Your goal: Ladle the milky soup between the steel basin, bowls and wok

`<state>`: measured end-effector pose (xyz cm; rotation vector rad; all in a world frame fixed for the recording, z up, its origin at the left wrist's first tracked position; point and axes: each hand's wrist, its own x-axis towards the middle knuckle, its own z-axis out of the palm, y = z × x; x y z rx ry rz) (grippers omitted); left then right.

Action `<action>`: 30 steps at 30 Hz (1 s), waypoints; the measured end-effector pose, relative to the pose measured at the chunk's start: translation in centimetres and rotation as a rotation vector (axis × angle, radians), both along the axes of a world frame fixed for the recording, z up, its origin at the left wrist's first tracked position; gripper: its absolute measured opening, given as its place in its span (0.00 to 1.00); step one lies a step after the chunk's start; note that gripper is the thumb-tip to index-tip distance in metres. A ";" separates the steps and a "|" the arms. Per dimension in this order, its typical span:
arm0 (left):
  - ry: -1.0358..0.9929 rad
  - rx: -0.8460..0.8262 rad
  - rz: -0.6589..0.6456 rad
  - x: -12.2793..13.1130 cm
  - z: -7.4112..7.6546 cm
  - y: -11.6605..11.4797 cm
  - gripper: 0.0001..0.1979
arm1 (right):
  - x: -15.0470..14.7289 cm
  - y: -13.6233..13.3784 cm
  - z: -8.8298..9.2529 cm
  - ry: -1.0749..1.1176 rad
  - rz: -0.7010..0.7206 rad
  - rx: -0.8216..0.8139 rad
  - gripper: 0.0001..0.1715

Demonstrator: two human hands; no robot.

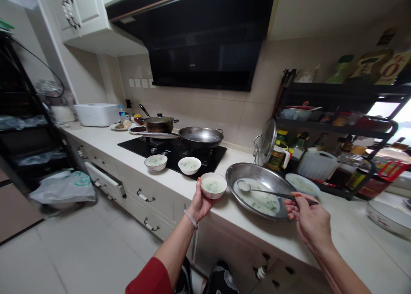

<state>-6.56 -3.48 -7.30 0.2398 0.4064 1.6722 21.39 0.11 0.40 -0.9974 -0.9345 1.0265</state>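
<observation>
My left hand (pixel 201 203) is closed around the side of a small white bowl (pixel 213 186) filled with pale soup and green bits, at the counter's front edge. My right hand (pixel 306 217) grips the dark handle of a ladle (pixel 244 185). The ladle's metal head is over the wide steel basin (pixel 236 195), which holds more of the same soup (pixel 261 203). Two more filled bowls stand to the left, one bowl (pixel 156 162) by the hob's front edge and another bowl (pixel 189 165) beside it. Behind the basin, partly hidden, is a further filled bowl (pixel 302 183).
A steel wok (pixel 201 137) and a lidded pot (pixel 159 123) sit on the black hob (pixel 173 157). To the right stands a black rack (pixel 334 127) with bottles. A larger bowl (pixel 390 219) is at the far right. Below, a drawer (pixel 104 180) juts out.
</observation>
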 end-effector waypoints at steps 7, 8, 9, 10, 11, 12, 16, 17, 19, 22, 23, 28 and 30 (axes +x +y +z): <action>0.003 -0.007 0.004 0.0 0.0 -0.1 0.30 | -0.2 -0.4 0.4 0.006 0.009 0.002 0.24; 0.006 -0.006 0.005 0.0 0.0 -0.1 0.30 | -0.2 -0.4 0.4 0.010 0.010 0.001 0.24; 0.007 -0.007 0.004 0.0 0.0 -0.1 0.30 | -0.2 -0.4 0.5 0.015 0.010 0.000 0.24; 0.009 -0.008 0.003 0.0 0.0 -0.1 0.30 | -0.3 -0.5 0.5 0.018 0.011 -0.002 0.25; 0.012 -0.009 0.000 0.0 0.0 -0.1 0.30 | -0.3 -0.5 0.5 0.019 0.014 -0.004 0.25; 0.014 -0.011 -0.002 -0.1 0.0 -0.1 0.30 | -0.4 -0.5 0.6 0.020 0.018 -0.004 0.25; 0.012 -0.013 -0.003 -0.1 0.0 -0.1 0.30 | -0.6 -0.7 0.8 0.026 0.027 -0.002 0.25; 0.010 -0.010 -0.003 -0.1 0.0 -0.1 0.30 | -0.7 -0.8 0.8 0.028 0.026 -0.004 0.26; 0.007 -0.001 -0.004 -0.1 -0.1 0.0 0.30 | -0.9 -1.0 0.9 0.031 0.027 -0.010 0.26; 0.009 0.007 -0.005 -0.1 -0.2 0.0 0.30 | -1.0 -1.1 1.1 0.030 0.037 -0.009 0.27; 0.010 0.006 -0.004 -0.1 -0.2 0.0 0.30 | -1.1 -1.2 1.1 0.029 0.042 -0.005 0.27; 0.009 0.008 -0.008 -0.1 -0.1 0.0 0.31 | -1.2 -1.2 1.0 0.013 0.052 0.006 0.27; 0.005 0.006 -0.006 0.0 0.0 -0.1 0.30 | -1.3 -1.2 0.9 0.009 0.055 0.002 0.28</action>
